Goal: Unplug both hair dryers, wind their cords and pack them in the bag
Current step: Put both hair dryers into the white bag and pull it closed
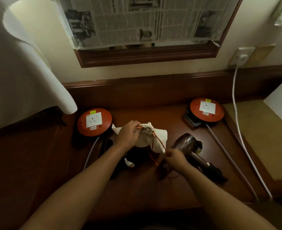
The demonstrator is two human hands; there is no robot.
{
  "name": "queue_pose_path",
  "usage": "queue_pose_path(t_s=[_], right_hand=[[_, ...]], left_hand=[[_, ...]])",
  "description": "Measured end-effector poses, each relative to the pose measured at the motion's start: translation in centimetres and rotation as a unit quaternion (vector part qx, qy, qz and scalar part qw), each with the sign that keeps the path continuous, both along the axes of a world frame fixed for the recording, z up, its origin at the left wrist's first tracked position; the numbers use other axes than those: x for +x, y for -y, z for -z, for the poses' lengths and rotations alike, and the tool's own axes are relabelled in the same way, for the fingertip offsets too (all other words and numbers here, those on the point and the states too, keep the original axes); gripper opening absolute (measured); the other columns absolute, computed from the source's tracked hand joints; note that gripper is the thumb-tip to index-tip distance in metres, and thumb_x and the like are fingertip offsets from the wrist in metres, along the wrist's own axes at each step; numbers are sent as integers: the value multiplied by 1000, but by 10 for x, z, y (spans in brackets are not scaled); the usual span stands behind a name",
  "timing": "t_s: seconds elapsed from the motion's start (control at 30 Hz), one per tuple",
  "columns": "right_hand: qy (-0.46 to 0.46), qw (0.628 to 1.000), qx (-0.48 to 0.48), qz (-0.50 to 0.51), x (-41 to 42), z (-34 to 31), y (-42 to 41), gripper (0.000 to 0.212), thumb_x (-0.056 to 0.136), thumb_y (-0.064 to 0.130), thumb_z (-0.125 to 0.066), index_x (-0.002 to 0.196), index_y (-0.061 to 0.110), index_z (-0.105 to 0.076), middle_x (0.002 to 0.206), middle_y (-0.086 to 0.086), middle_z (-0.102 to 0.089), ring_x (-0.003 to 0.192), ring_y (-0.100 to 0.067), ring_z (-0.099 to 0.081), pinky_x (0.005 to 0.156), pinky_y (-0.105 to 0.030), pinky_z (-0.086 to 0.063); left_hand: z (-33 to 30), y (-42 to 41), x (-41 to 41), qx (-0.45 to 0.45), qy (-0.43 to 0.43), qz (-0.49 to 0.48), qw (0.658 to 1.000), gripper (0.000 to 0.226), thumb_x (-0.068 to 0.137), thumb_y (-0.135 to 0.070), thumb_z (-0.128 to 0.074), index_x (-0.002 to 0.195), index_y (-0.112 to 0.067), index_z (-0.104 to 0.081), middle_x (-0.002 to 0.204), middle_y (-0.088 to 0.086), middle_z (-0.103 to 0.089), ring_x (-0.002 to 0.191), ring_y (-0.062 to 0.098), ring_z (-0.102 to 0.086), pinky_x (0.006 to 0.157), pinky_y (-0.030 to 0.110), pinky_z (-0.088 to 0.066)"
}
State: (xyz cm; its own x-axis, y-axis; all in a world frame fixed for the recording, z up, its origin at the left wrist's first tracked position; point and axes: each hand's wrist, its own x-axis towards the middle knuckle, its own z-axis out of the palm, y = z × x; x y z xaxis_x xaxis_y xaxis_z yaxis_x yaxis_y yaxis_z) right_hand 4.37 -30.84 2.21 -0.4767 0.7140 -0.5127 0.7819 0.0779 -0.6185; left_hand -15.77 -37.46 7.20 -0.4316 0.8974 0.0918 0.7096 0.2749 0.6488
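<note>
Centrally in the frame, the gathered neck of a white cloth drawstring bag [145, 136] is gripped by the left hand [127, 136], while its orange cord [159, 142] is pinched and drawn taut by the right hand [174, 157]. Right of centre, a dark brown hair dryer [189, 147] is laid on the dark wooden desk [137, 188], flanked by two orange socket reels [94, 124].
</note>
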Motion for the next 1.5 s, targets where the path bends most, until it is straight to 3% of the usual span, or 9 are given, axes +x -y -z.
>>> queue_pose_path(t_s=[0.17, 0.27, 0.37, 0.67, 1.0, 1.1, 1.23, 1.33, 1.5], right_hand=[[-9, 994, -61, 93, 30, 62, 57, 28, 97, 10, -45, 73, 19, -57, 77, -4, -61, 77, -25, -61, 67, -29, -48], [-115, 969, -186, 115, 10, 68, 88, 35, 100, 3, -40, 69, 14, -52, 68, -2, -53, 63, -14, -50, 54, -15, -43], [-230, 922, -272, 153, -21, 49, 89, 25, 100, 9, -42, 79, 7, -54, 69, -7, -52, 61, -15, -51, 58, -25, -45], [-340, 811, -140, 455, -36, -26, -35, 28, 99, 0, -33, 80, 7, -52, 90, -14, -54, 85, -20, -54, 93, -37, -50], [-344, 757, -38, 554, -20, -19, -85, 27, 100, 5, -35, 82, 9, -56, 86, -4, -55, 90, -16, -58, 88, -29, -51], [-343, 792, -42, 503, -17, -16, -99, 31, 100, 7, -36, 78, 18, -55, 83, 0, -55, 80, -10, -55, 76, -22, -50], [-239, 939, -146, 198, -10, -17, -91, 23, 90, -1, -51, 95, 20, -60, 84, 0, -62, 73, -10, -55, 57, -18, -41], [-115, 982, -88, 120, -11, -23, -93, 14, 87, 1, -52, 96, 12, -57, 85, -4, -61, 72, -14, -53, 53, -22, -37], [-111, 983, 133, 64, -33, -56, -106, 44, 85, 5, -56, 128, 10, -53, 134, -9, -46, 119, -25, -48, 95, -35, -45]], left_hand=[[17, 12, -4, 34, 61, -80, 994, 9, 91, -11, -56, 97, -9, -63, 91, 2, -60, 84, 18, -56, 68, 26, -36], [18, 16, -12, 58, 95, -126, 986, 12, 93, -10, -55, 103, -9, -62, 96, 5, -63, 87, 17, -57, 71, 27, -40], [12, 15, -23, 88, 116, -147, 978, 13, 94, -12, -55, 105, -9, -62, 98, 6, -64, 89, 18, -59, 75, 29, -46], [3, 1, -32, 101, 115, -131, 980, 12, 93, -11, -57, 102, -8, -64, 89, -1, -62, 85, 16, -59, 71, 26, -42], [18, -25, -18, 65, 131, -169, 975, 15, 93, -12, -56, 107, -10, -63, 102, 6, -66, 93, 18, -60, 80, 31, -48], [23, -31, -15, 56, 130, -183, 973, 15, 92, -12, -56, 106, -10, -63, 101, 7, -66, 93, 19, -61, 81, 32, -49], [36, -33, -6, 23, 126, -172, 977, 14, 92, -11, -57, 105, -9, -63, 100, 7, -66, 91, 20, -60, 76, 29, -45], [38, -33, 1, 5, 132, -158, 979, 15, 93, -11, -56, 106, -10, -63, 99, 3, -65, 92, 17, -60, 74, 23, -42], [14, -41, 8, 31, 113, -154, 981, 13, 91, -10, -58, 102, -10, -65, 98, 3, -63, 88, 15, -58, 70, 18, -40]])
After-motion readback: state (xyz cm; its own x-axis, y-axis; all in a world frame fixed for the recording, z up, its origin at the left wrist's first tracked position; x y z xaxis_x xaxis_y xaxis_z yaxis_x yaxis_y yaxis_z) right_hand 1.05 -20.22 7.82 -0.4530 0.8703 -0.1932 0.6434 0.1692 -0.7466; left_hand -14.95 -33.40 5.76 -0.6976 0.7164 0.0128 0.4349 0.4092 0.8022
